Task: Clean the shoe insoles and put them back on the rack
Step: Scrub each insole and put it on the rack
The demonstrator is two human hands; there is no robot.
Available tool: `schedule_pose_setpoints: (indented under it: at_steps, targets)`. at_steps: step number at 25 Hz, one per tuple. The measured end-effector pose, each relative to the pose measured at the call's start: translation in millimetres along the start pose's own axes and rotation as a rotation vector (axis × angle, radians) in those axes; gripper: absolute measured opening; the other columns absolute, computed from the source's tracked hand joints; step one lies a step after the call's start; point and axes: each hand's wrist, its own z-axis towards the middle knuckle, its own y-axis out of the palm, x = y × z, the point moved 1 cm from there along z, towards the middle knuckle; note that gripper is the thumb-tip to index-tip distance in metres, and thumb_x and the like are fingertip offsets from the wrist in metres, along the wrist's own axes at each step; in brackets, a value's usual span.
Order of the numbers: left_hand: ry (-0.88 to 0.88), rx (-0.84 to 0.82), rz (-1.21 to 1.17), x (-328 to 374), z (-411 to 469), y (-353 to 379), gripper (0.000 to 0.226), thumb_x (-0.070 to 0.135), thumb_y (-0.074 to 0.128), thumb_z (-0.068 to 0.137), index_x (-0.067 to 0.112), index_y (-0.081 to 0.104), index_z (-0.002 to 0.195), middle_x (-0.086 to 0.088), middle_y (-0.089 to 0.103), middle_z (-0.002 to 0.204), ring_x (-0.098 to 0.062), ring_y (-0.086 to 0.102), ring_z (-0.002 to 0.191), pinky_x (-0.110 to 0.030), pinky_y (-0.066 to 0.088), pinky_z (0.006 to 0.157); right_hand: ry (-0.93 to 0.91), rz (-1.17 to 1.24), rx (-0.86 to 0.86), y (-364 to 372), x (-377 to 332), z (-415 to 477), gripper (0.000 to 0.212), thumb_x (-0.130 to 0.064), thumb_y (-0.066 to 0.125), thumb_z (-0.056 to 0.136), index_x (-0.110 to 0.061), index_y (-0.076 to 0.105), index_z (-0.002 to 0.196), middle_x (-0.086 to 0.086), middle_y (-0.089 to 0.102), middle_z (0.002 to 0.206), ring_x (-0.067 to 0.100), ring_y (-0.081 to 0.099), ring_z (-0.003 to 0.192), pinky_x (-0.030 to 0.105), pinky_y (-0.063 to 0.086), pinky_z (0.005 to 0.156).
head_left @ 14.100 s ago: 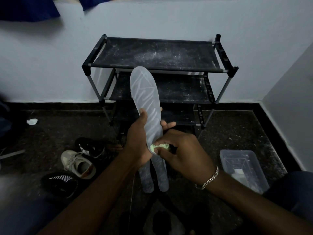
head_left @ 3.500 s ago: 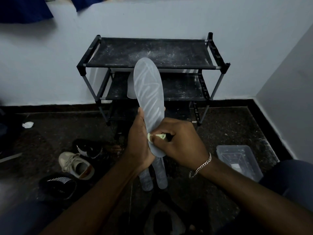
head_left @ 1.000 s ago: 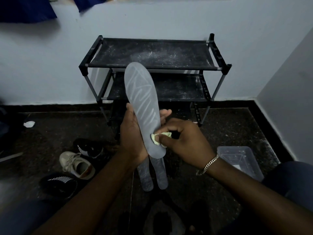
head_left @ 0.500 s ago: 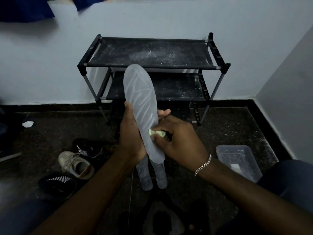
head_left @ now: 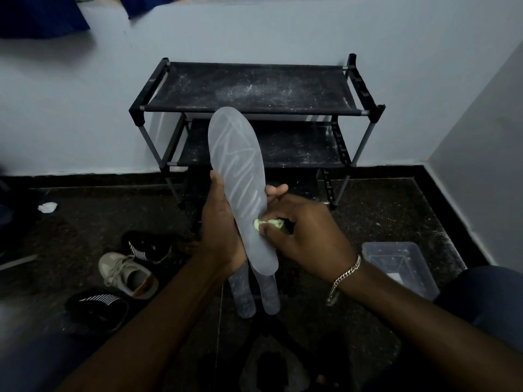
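A person sits on a dark floor facing a black shoe rack [head_left: 252, 89] at 12 o'clock. The left hand [head_left: 223, 227] grips a pale grey insole [head_left: 237, 176] upright at the centre of the view, thumb along its 9 o'clock edge and fingertips [head_left: 276, 189] curling round the 3 o'clock edge. The toe leans towards 11 o'clock.

The right hand [head_left: 305, 236] pinches a small yellow-green cloth [head_left: 268, 223] between thumb and curled fingers and presses it on the insole's lower half.

Over the last second the cloth has shifted only slightly back and forth across this heel area, and the insole has barely moved. Pale streaks cover its upper half. The wiping seems to be still in progress.

Two more insoles [head_left: 246, 295] lie side by side on the floor at 6 o'clock, so returning them to the rack is likely still ahead; the shelves in view look bare. Shoes [head_left: 127, 274] sit at 8 o'clock and a clear plastic tub [head_left: 399, 267] at 4 o'clock.
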Motion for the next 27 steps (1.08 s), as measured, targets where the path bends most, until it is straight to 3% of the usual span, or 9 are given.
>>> schedule_pose_setpoints:
  at_steps: [3, 5, 8, 12, 15, 17, 20, 23, 27]
  targets:
    - [0.026, 0.039, -0.016, -4, 0, 4, 0.079, 0.067, 0.019, 0.099, 0.009, 0.073, 0.103, -0.014, 0.073, 0.097, -0.026, 0.071, 0.092, -0.038, 0.058, 0.078, 0.040, -0.010, 0.076, -5, 3, 8, 0.008, -0.017, 0.078, 0.085, -0.014, 0.079, 0.093, -0.001, 0.074, 0.100, 0.006, 0.067, 0.102, 0.022, 0.051, 0.091]
    - [0.013, 0.057, -0.042, -3, 1, 5, 0.077, 0.069, 0.021, 0.098, 0.008, 0.064, 0.118, -0.018, 0.071, 0.109, -0.030, 0.070, 0.102, -0.041, 0.057, 0.083, 0.037, 0.013, 0.047, 0, -2, 7, 0.008, -0.016, 0.078, 0.086, -0.013, 0.079, 0.093, -0.001, 0.074, 0.101, 0.005, 0.063, 0.115, 0.016, 0.047, 0.099]
    - [-0.001, 0.040, 0.023, -1, 0, 0, 0.089, 0.071, 0.015, 0.096, -0.003, 0.062, 0.111, -0.025, 0.068, 0.118, -0.036, 0.062, 0.119, -0.042, 0.055, 0.093, 0.022, 0.038, -0.011, 0, -4, 0, 0.006, -0.017, 0.078, 0.087, -0.014, 0.079, 0.091, -0.004, 0.074, 0.103, -0.001, 0.060, 0.117, 0.011, 0.046, 0.096]
    - [0.033, 0.074, -0.003, -5, 0, 2, 0.076, 0.065, 0.018, 0.100, 0.010, 0.070, 0.111, -0.013, 0.074, 0.102, -0.024, 0.072, 0.097, -0.036, 0.059, 0.078, 0.079, 0.029, 0.072, -5, 1, 9, 0.008, -0.014, 0.080, 0.084, -0.015, 0.080, 0.093, -0.002, 0.075, 0.101, 0.001, 0.064, 0.105, 0.006, 0.045, 0.090]
    - [0.005, 0.074, -0.023, -3, 2, 1, 0.080, 0.069, 0.017, 0.097, 0.007, 0.062, 0.124, -0.019, 0.070, 0.116, -0.031, 0.066, 0.114, -0.039, 0.057, 0.087, 0.038, 0.051, 0.001, 1, -6, 5, 0.006, -0.017, 0.078, 0.086, -0.015, 0.079, 0.092, -0.003, 0.074, 0.101, -0.001, 0.061, 0.113, 0.007, 0.042, 0.099]
    - [0.008, 0.056, 0.028, -1, 0, 1, 0.089, 0.070, 0.013, 0.097, 0.004, 0.072, 0.104, -0.020, 0.072, 0.111, -0.032, 0.064, 0.117, -0.040, 0.055, 0.091, 0.013, 0.041, -0.028, 0, -5, 2, 0.005, -0.018, 0.078, 0.086, -0.014, 0.078, 0.089, -0.003, 0.073, 0.098, 0.005, 0.065, 0.106, 0.015, 0.049, 0.092]
    - [0.036, 0.064, 0.053, -3, -1, 2, 0.086, 0.066, 0.013, 0.099, 0.016, 0.081, 0.081, -0.010, 0.075, 0.094, -0.024, 0.071, 0.097, -0.036, 0.057, 0.084, 0.048, 0.028, 0.069, -6, 3, 6, 0.007, -0.016, 0.080, 0.084, -0.013, 0.079, 0.090, -0.001, 0.074, 0.100, 0.003, 0.065, 0.101, 0.018, 0.051, 0.089]
    - [-0.001, 0.040, 0.031, -4, 5, -4, 0.089, 0.070, 0.013, 0.096, 0.008, 0.077, 0.099, -0.016, 0.072, 0.111, -0.028, 0.069, 0.105, -0.044, 0.052, 0.096, 0.035, 0.034, 0.042, 1, -2, 5, 0.008, -0.015, 0.078, 0.086, -0.013, 0.079, 0.094, -0.002, 0.073, 0.103, 0.004, 0.063, 0.110, 0.011, 0.047, 0.093]
    - [-0.028, -0.009, 0.048, -4, 8, -12, 0.098, 0.074, 0.008, 0.094, -0.004, 0.064, 0.110, -0.026, 0.061, 0.131, -0.034, 0.060, 0.122, -0.048, 0.045, 0.104, 0.025, 0.027, -0.010, 2, -2, 0, 0.006, -0.021, 0.077, 0.087, -0.016, 0.078, 0.090, -0.006, 0.071, 0.096, 0.003, 0.066, 0.091, 0.023, 0.053, 0.082]
